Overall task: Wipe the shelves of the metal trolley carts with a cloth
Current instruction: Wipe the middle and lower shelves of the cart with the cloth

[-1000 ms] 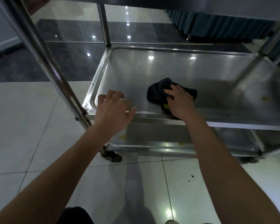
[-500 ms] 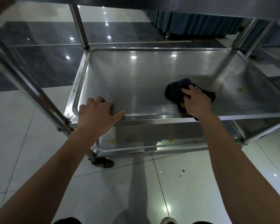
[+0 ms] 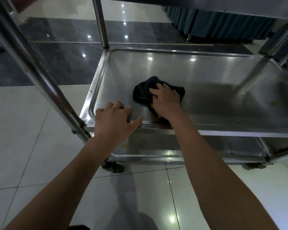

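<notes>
Cloth (image 3: 144, 92) now further left on middle shelf (image 3: 206, 77) — right hand (image 3: 165, 101) fingers curled on it.

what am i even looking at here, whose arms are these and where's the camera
The camera sits on a person's head, looking down, so the two bare arms are theirs. In front stands a metal trolley; its middle shelf is being wiped. The right hand presses a dark cloth onto that shelf, fingers curled over it. The left hand rests on the shelf's front edge, apparently steadying the cart. A lower shelf shows yellowish specks. Below is a glossy tiled floor.
</notes>
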Available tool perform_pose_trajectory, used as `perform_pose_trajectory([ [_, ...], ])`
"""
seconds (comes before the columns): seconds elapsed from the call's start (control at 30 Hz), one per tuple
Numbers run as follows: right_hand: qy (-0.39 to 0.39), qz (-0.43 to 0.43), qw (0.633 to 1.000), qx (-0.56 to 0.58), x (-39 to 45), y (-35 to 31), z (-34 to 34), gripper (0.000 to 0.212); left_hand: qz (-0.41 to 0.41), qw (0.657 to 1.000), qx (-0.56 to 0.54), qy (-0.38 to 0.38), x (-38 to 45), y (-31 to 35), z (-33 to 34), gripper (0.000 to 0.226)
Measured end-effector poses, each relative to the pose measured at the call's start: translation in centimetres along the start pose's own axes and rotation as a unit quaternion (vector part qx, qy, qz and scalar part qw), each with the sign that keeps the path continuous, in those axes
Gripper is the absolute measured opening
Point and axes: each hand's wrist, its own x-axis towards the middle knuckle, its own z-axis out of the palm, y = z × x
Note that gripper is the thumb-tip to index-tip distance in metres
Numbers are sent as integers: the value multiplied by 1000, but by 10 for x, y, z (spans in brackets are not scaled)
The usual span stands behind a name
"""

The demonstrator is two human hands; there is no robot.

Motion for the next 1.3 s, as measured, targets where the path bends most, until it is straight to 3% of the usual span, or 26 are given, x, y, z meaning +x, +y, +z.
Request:
perform_pose_trajectory([
  [0.33, -105, -107, 988, 30, 46, -49, 15, 51, 2, 999, -40, -30, -8, -2, -8, 62],
  [0.43, -118, -102, 982, 106, 58, -66, 17, 55, 31, 997, -59, -44, -4, -18, -17, 54],
  [0.73, -84, -126, 981, 119, 62, -81, 28, 53, -18, 998, 50, -33, -4, -40, -19, 53],
  [0.93, -102, -166, 976, 96, 71, -108, 35, 51, -36, 998, 29, -32, -12, -40, -12, 46],
  [1.07, -126, -201, 968, 85, 78, -136, 43, 50, -36, 998, 32, -41, -13, -42, -10, 56],
  [1.3, -82, -202, 971, 98, 70, -114, 42, 48, -29, 997, 37, -58, -12, -38, -17, 53],
])
